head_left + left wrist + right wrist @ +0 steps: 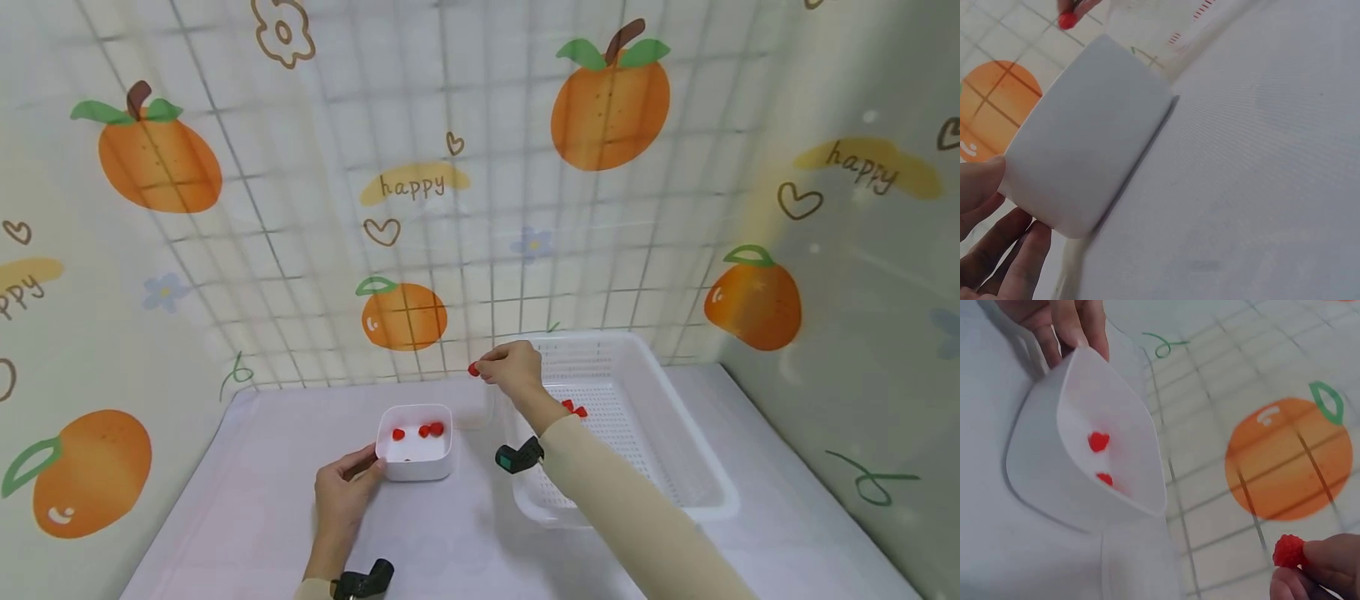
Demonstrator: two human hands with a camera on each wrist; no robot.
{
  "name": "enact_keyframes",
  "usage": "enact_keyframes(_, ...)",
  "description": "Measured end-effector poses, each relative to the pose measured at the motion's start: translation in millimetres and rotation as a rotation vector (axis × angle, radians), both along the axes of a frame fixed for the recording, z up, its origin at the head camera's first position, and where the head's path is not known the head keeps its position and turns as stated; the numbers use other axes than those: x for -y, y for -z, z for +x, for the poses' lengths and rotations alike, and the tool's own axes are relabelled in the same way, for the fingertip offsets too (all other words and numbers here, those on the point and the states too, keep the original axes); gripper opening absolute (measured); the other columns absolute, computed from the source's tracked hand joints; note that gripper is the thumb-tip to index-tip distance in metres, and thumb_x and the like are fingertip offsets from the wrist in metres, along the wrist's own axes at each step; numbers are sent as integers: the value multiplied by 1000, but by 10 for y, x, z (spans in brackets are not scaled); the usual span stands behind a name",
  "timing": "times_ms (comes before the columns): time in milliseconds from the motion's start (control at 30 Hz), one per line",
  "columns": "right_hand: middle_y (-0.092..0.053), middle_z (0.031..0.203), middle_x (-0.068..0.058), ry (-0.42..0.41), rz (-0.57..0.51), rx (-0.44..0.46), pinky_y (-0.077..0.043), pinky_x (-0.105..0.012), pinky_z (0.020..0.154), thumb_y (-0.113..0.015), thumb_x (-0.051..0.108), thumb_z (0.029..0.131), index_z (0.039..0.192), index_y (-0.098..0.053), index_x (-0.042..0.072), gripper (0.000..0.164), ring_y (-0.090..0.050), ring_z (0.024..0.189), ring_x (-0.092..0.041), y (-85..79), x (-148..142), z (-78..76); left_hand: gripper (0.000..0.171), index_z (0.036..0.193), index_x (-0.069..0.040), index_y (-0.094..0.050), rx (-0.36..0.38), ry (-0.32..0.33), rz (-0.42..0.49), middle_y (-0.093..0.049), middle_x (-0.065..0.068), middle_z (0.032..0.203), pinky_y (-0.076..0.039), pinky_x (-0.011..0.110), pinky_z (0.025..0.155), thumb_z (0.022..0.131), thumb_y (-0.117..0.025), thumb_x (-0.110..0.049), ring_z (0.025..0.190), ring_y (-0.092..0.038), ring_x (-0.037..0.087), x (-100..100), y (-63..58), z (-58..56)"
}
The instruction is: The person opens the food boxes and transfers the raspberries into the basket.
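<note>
My right hand point(516, 371) pinches a red raspberry point(1289, 551) between thumb and fingertips. It is raised between the small white box and the white basket, over the basket's left rim. On the table, the white box point(416, 471) has its near left corner held by my left hand point(343, 492). In the left wrist view that hand's thumb is at the rim, with the fingers lower against the box wall point(1085, 137). Several raspberries lie inside the box, among them one at the left point(398, 434) and one at the right point(437, 429).
A large white perforated basket point(690, 421) stands right of the box, with a few red raspberries point(581, 412) in it, partly behind my right forearm. Behind the table rises a wire grid covered by a fruit-printed sheet point(487, 250).
</note>
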State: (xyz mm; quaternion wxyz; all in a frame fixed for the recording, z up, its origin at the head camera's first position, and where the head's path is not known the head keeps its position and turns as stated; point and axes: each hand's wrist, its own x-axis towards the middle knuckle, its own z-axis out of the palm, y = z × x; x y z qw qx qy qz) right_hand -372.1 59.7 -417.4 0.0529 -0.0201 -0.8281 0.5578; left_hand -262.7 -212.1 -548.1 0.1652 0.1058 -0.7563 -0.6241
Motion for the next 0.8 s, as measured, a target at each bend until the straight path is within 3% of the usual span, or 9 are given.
enact_keyframes(167,-80,93,-15,27,-15,18,-59,-47,95,-79,10,93,100,-80,-2,14,-79,85,-28,6,-313,-49,34,120,-3,-78,-19,4,22,-76,17,121,-54,11,85,88,-85,-4,116,-69,30,-5,7,2)
enact_keyframes(600,-79,100,-19,95,55,125,-50,-54,109,-75,16,98,109,-76,-3,22,-78,91,-31,141,-902,-81,33,122,-4,-78,23,-12,7,-75,14,122,-53,10,83,89,-84,-6,117,-66,29,-23,-5,9)
enact_keyframes(800,-79,95,-19,110,100,164,-54,-52,103,-76,15,97,109,-75,-5,23,-78,90,-32,224,-1095,-67,33,122,-4,-78,36,-10,4,-75,15,124,-53,9,84,90,-83,-6,119,-66,29,-22,-21,13)
